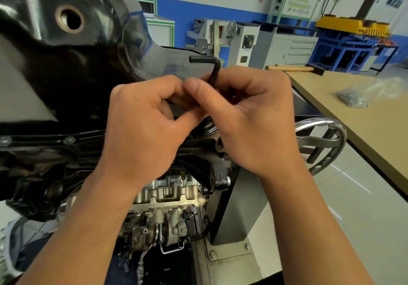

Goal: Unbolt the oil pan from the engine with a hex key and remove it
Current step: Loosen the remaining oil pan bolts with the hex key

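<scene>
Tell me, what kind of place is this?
Probably a mechanics' training workshop: an engine is mounted on a stand with a chrome handwheel, a hex key is in use, and a drawer cabinet stands beyond the workbench.

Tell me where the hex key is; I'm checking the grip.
Head view, centre: the hex key sticks up from between the left hand and right hand, right of the black oil pan.

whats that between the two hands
The hex key: the left hand and right hand pinch its shaft, and its bent end sticks up between them, before the oil pan. Head view.
</scene>
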`<action>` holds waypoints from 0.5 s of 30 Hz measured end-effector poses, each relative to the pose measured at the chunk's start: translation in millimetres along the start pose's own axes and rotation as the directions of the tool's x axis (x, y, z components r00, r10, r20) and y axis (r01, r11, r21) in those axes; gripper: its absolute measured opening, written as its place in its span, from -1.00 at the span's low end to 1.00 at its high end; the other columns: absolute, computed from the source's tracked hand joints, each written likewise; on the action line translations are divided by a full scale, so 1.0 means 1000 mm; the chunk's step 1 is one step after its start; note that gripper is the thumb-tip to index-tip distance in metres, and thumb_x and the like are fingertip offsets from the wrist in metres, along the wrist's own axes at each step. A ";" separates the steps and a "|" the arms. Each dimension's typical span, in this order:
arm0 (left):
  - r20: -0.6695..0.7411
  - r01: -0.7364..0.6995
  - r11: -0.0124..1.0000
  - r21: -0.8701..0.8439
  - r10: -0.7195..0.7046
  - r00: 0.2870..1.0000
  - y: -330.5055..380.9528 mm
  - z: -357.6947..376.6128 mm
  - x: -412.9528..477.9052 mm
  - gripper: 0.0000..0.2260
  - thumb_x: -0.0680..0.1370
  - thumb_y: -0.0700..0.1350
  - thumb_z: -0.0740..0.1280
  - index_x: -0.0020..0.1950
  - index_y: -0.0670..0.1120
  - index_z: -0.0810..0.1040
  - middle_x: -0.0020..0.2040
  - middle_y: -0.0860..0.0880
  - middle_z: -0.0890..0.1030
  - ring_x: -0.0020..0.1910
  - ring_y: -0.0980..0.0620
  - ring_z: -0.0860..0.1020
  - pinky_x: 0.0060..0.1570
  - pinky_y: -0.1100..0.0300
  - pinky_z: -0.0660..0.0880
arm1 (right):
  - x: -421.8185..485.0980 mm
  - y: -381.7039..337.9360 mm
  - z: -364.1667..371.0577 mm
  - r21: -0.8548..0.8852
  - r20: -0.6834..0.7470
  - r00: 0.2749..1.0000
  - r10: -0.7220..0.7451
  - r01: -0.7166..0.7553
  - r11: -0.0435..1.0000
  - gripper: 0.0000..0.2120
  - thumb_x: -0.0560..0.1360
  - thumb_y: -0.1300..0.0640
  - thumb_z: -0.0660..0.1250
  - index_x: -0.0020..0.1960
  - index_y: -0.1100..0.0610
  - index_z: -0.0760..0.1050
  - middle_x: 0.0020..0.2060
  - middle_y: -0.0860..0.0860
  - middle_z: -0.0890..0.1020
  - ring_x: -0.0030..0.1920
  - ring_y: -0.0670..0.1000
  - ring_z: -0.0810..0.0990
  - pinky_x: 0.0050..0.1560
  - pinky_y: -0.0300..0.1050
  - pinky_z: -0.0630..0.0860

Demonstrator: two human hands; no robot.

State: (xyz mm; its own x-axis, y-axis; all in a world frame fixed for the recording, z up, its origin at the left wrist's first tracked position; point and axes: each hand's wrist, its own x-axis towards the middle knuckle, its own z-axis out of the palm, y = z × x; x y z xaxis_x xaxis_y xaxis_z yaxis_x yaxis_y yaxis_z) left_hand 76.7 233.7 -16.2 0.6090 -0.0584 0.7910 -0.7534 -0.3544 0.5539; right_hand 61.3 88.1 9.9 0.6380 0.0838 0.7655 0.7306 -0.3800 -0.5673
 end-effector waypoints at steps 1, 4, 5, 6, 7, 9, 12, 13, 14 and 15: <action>0.025 0.009 1.000 -0.004 -0.009 1.000 0.000 -0.001 0.000 -0.92 0.49 -0.01 0.47 -0.17 0.03 0.65 -0.47 0.05 0.53 -0.61 0.10 0.37 -0.54 0.40 0.28 | 0.000 0.000 0.000 -0.004 0.004 1.000 -0.006 0.006 1.000 -0.87 0.54 0.21 0.44 -0.14 0.25 0.69 -0.34 0.12 0.66 -0.29 0.08 0.62 -0.28 0.01 0.53; 0.184 0.012 0.997 -0.075 0.002 0.983 0.002 -0.008 0.002 -0.85 0.55 -0.06 0.38 -0.17 0.17 0.63 -0.41 0.06 0.61 -0.52 0.02 0.55 -0.53 0.25 0.43 | 0.001 0.000 0.001 -0.055 0.077 0.997 -0.013 0.017 0.998 -0.85 0.60 0.22 0.35 -0.07 0.26 0.65 -0.23 0.13 0.64 -0.17 0.06 0.61 -0.15 0.02 0.53; 0.221 0.008 0.995 -0.094 0.013 0.975 0.003 -0.010 0.003 -0.78 0.57 -0.11 0.37 -0.18 0.21 0.61 -0.39 0.10 0.62 -0.48 0.03 0.58 -0.49 0.31 0.45 | 0.000 -0.001 0.001 -0.083 0.102 0.995 -0.014 0.023 0.996 -0.84 0.61 0.22 0.31 -0.03 0.27 0.64 -0.17 0.13 0.65 -0.11 0.04 0.61 -0.08 0.01 0.53; 0.224 -0.002 0.996 -0.090 0.023 0.974 0.004 -0.011 0.003 -0.74 0.58 -0.14 0.36 -0.17 0.23 0.59 -0.38 0.12 0.62 -0.47 0.05 0.58 -0.47 0.37 0.44 | 0.000 -0.001 0.002 -0.107 0.118 0.993 -0.019 0.031 0.994 -0.83 0.62 0.23 0.29 0.00 0.29 0.63 -0.13 0.13 0.64 -0.07 0.03 0.61 -0.04 -0.01 0.53; 0.201 -0.011 0.997 -0.071 0.025 0.979 0.005 -0.011 0.004 -0.75 0.58 -0.13 0.36 -0.17 0.24 0.59 -0.40 0.14 0.61 -0.49 0.07 0.57 -0.47 0.41 0.42 | 0.000 -0.001 0.002 -0.122 0.122 0.992 -0.025 0.040 0.992 -0.82 0.62 0.23 0.28 0.00 0.31 0.62 -0.13 0.14 0.64 -0.07 0.04 0.59 -0.04 -0.01 0.51; 0.109 -0.013 0.999 -0.046 0.018 0.994 0.006 -0.008 0.003 -0.81 0.54 -0.10 0.40 -0.19 0.19 0.60 -0.44 0.19 0.58 -0.54 0.13 0.51 -0.50 0.47 0.34 | 0.000 -0.002 0.003 -0.113 0.083 0.996 -0.039 0.048 0.992 -0.83 0.59 0.21 0.34 -0.02 0.30 0.64 -0.19 0.15 0.63 -0.13 0.06 0.58 -0.09 0.03 0.49; 0.006 -0.014 1.000 -0.009 0.014 1.000 0.004 -0.001 0.002 -0.75 0.47 -0.13 0.49 -0.32 0.12 0.52 -0.50 0.24 0.46 -0.57 0.24 0.35 -0.50 0.53 0.21 | 0.000 -0.001 0.004 -0.064 0.006 0.998 -0.063 0.064 0.996 -0.86 0.51 0.19 0.47 -0.13 0.28 0.68 -0.32 0.15 0.64 -0.25 0.12 0.58 -0.21 0.11 0.48; -0.011 -0.012 1.000 0.007 0.012 1.000 0.003 0.001 0.001 -0.71 0.46 -0.13 0.50 -0.35 0.11 0.46 -0.50 0.22 0.43 -0.57 0.23 0.32 -0.50 0.51 0.19 | 0.000 0.000 0.004 -0.055 -0.003 0.998 -0.062 0.062 0.997 -0.83 0.50 0.20 0.48 -0.18 0.30 0.67 -0.35 0.17 0.62 -0.28 0.15 0.57 -0.24 0.12 0.47; -0.016 -0.004 1.000 0.015 0.004 1.000 0.001 0.001 0.001 -0.70 0.45 -0.12 0.51 -0.36 0.08 0.45 -0.50 0.18 0.44 -0.57 0.22 0.31 -0.51 0.48 0.19 | 0.000 0.002 0.005 -0.048 -0.005 0.998 -0.059 0.058 0.997 -0.79 0.50 0.20 0.49 -0.23 0.33 0.64 -0.38 0.18 0.59 -0.30 0.17 0.55 -0.25 0.12 0.45; -0.004 0.009 1.000 0.009 -0.009 1.000 0.000 0.001 0.001 -0.75 0.45 -0.10 0.50 -0.34 0.06 0.48 -0.49 0.14 0.48 -0.58 0.19 0.34 -0.53 0.44 0.22 | 0.000 0.003 0.004 -0.047 -0.002 0.998 -0.058 0.058 0.997 -0.76 0.51 0.21 0.48 -0.26 0.35 0.62 -0.40 0.18 0.57 -0.31 0.16 0.53 -0.26 0.11 0.45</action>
State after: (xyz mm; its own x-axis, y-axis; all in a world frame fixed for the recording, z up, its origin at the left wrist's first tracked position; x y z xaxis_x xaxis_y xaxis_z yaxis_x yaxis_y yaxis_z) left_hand 77.2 232.9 -15.7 0.6146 -0.0521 0.7871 -0.7458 -0.3633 0.5583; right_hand 64.4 91.2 7.5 0.5939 0.1036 0.7978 0.7541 -0.4175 -0.5071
